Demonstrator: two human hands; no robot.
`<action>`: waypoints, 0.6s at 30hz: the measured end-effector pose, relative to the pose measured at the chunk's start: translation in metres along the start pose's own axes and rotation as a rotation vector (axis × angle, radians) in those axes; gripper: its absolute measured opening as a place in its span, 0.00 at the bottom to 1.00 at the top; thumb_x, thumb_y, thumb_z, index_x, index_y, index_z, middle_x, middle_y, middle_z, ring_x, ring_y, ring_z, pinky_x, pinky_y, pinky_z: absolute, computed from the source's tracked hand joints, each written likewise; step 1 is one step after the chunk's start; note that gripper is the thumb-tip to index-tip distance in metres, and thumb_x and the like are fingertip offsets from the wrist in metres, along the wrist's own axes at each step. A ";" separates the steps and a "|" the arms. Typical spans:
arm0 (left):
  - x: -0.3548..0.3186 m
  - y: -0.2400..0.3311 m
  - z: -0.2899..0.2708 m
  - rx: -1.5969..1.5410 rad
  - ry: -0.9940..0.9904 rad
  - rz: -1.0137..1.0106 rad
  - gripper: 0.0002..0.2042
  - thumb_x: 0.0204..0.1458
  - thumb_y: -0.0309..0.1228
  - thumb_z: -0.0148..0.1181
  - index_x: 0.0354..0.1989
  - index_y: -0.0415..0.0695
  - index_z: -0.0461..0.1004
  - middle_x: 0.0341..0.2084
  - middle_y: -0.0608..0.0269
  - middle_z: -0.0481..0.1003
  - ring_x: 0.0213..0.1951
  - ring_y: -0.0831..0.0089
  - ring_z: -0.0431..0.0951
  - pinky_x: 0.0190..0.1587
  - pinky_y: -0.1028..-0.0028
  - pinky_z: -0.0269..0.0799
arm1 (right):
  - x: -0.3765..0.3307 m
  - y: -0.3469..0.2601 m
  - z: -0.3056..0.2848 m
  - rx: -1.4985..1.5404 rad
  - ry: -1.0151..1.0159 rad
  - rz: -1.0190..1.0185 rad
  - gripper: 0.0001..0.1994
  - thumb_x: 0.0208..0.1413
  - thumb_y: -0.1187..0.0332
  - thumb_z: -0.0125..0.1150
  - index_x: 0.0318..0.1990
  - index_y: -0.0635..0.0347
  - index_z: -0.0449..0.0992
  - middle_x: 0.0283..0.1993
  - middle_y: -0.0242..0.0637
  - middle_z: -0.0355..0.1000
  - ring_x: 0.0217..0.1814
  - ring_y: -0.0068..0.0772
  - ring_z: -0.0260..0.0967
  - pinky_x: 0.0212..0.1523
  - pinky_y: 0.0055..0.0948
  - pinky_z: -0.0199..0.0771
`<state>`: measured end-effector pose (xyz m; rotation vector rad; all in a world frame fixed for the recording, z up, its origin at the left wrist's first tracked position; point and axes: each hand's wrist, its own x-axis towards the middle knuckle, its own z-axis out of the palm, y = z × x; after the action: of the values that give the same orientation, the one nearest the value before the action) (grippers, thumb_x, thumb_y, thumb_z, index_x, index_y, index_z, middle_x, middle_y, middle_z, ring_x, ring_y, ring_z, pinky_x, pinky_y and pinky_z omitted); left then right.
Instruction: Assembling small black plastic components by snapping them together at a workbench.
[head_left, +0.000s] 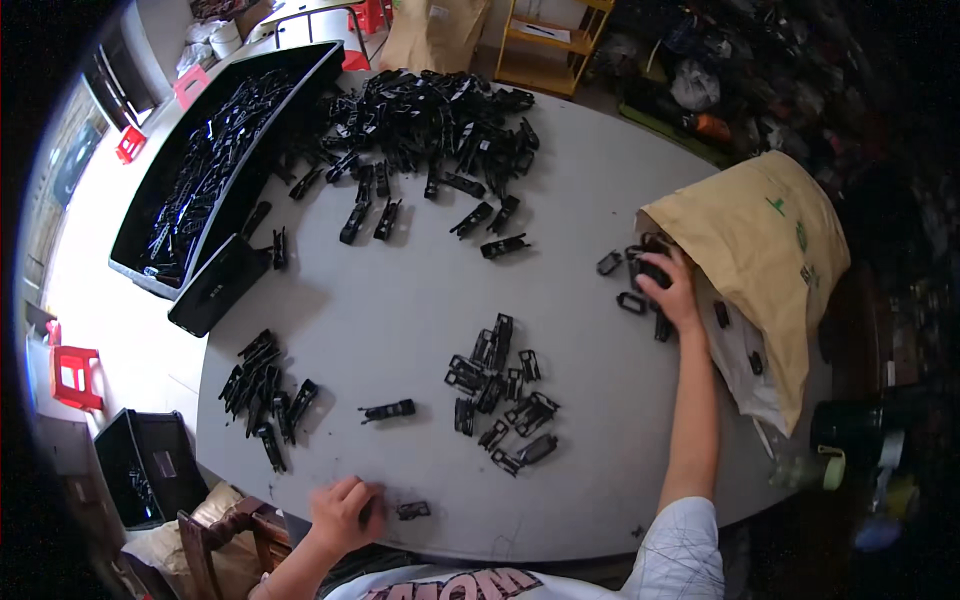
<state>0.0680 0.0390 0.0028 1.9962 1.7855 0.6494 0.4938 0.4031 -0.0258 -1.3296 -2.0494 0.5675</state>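
While both hands are busy, small black plastic clips lie all over the round grey worktop (400,310).

Far left, a long black tray (150,235) holds many clips, and a big heap of clips (430,115) lies beside it. On the right lies a tan paper sack (770,250) with green marks, its mouth open to the left, and a white liner (735,365) shows at that mouth. The right hand (678,290) reaches far out and is curled over a few loose clips (632,272) at the sack's mouth. The left hand (342,512) rests at the near edge, closed on a dark piece I cannot make out. One small clip (413,510) lies just to its right, long side running left to right. Between the hands sits a middle bunch of clips (500,395), nearer the left hand.
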 end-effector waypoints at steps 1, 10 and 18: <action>-0.001 0.000 0.000 -0.014 0.005 -0.002 0.09 0.34 0.24 0.56 0.27 0.46 0.71 0.20 0.60 0.68 0.20 0.58 0.70 0.21 0.65 0.66 | -0.014 -0.004 0.006 -0.121 0.037 -0.073 0.19 0.42 0.57 0.68 0.43 0.51 0.77 0.57 0.41 0.64 0.59 0.47 0.58 0.60 0.42 0.54; 0.004 0.005 -0.003 -0.008 0.041 0.048 0.06 0.39 0.25 0.56 0.28 0.44 0.70 0.21 0.56 0.67 0.24 0.53 0.71 0.25 0.63 0.67 | -0.109 -0.136 0.071 -0.133 0.025 -0.058 0.14 0.47 0.54 0.63 0.42 0.42 0.79 0.56 0.39 0.65 0.57 0.50 0.56 0.58 0.48 0.53; -0.002 -0.001 -0.001 -0.093 0.107 0.092 0.08 0.42 0.23 0.56 0.32 0.43 0.71 0.26 0.55 0.71 0.27 0.53 0.73 0.27 0.64 0.69 | -0.144 -0.214 0.044 -0.091 0.089 -0.124 0.12 0.56 0.67 0.53 0.46 0.57 0.75 0.49 0.38 0.71 0.54 0.41 0.64 0.59 0.39 0.56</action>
<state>0.0666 0.0374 0.0034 2.0243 1.6972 0.8674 0.3671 0.1851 0.0425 -1.2454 -2.0884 0.3573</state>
